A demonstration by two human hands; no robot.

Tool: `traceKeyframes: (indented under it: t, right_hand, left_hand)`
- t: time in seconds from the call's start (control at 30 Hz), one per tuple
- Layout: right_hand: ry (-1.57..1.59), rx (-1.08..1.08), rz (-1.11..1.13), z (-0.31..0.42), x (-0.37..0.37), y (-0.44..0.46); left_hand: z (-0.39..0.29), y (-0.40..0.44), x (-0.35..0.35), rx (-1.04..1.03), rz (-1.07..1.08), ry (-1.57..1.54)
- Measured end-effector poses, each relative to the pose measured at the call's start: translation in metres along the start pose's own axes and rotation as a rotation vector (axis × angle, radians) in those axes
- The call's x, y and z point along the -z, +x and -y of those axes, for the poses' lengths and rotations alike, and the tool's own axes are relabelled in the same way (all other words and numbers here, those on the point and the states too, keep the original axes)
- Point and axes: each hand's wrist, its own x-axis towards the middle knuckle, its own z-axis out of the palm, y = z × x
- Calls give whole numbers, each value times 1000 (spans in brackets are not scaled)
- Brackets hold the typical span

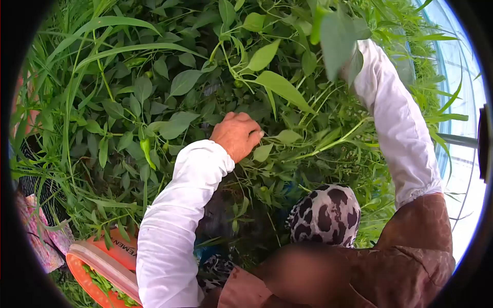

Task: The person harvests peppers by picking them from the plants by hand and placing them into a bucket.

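Note:
My left hand (pixel 237 134), in a white sleeve, reaches into the dense pepper plants (pixel 179 82) at the middle. Its fingers are bent and drawn together, with their tips out of sight among the leaves, so what they hold is hidden. To its left hangs a pale green pepper (pixel 146 151). At the upper right my right arm stretches up in its white sleeve (pixel 393 108). Large leaves (pixel 336 43) cover almost all of my right hand, and its fingers do not show.
An orange container (pixel 77 264) holding green peppers (pixel 105 285) stands at the lower left. Pink patterned fabric (pixel 43 238) and part of another person (pixel 31 115) show at the left edge. Tall grass (pixel 67 128) rises there. Clear plastic sheeting (pixel 457 56) is at the right.

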Motion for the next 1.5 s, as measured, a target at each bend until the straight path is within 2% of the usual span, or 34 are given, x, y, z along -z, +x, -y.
traceKeyframes:
  t: [0.03,0.13,0.17,0.27,0.37,0.4,0.5,0.57,0.63,0.67,0.73,0.77,0.8,0.87,0.9,0.97,1.0,1.07,1.1,1.13,1.2,1.27,1.33,1.37,1.4,1.43,1.47,1.5]
  right_hand:
    - [43,-7,-50,15,4,10]
    - [141,-8,-111,48,6,31]
    - [171,-12,-115,54,4,36]
    - [231,-11,-92,64,-5,50]
    - [266,-9,-73,69,-13,59]
    - [285,-10,-74,67,-16,61]
    - [309,7,-74,65,-20,66]
    - [310,30,-80,62,-26,67]
    - [299,74,-76,62,-35,54]
    - [258,131,-62,65,-41,34]
    - [43,205,3,84,-50,-32]
    - [-177,197,-3,73,-69,-64]
    - [-522,344,-23,49,-89,-92]
    - [-669,360,201,13,-95,-143]
    - [-672,261,217,-3,-95,-167]
    - [-658,106,223,-32,-87,-201]
    - [-646,36,217,-43,-81,-220]
    - [-620,-151,197,-69,-72,-258]
    - [-619,-234,233,-85,-75,-279]
    - [-508,-293,308,-111,-84,-303]
    - [-462,-497,513,-144,-121,-341]
    - [-532,-491,493,-153,-139,-346]
    - [-593,-486,470,-142,-144,-343]
    - [-544,-543,598,-122,-123,-320]
    - [-495,-600,723,-99,-101,-296]
    - [-470,-612,717,-70,-81,-273]
    - [-388,-531,665,-66,-68,-264]
    - [-255,-400,561,-68,-59,-261]
  left_hand:
    - [8,-10,-3,-48,-2,6]
    - [4,-42,3,86,224,271]
    - [5,-49,3,81,223,282]
    - [7,-59,2,135,137,286]
    - [-15,-41,8,52,31,274]
    - [-29,-27,9,-17,-99,298]
    - [-69,25,33,-231,-165,598]
    - [-61,59,46,-200,-219,890]
    - [-27,89,70,-129,-255,1021]
    - [36,117,78,-154,-304,722]
    - [0,110,97,116,-220,1172]
    - [-11,112,103,232,-85,976]
    - [18,114,99,134,-135,1104]
    - [43,124,102,67,-246,831]
    - [42,126,104,42,-275,738]
    - [12,114,105,136,-132,1180]
    - [33,117,106,126,-110,1173]
    - [87,122,119,-316,-283,745]
    - [63,122,120,-277,-272,745]
    - [72,126,128,-286,-263,741]
    - [123,145,158,-426,-102,651]
    - [161,152,153,-419,-265,287]
    - [124,139,163,-524,-127,-174]
    - [94,129,166,-189,-111,-534]
    - [64,120,169,133,-214,-943]
    - [37,113,174,250,-177,-952]
    - [22,106,178,375,-137,-960]
    - [19,99,184,387,-134,-959]
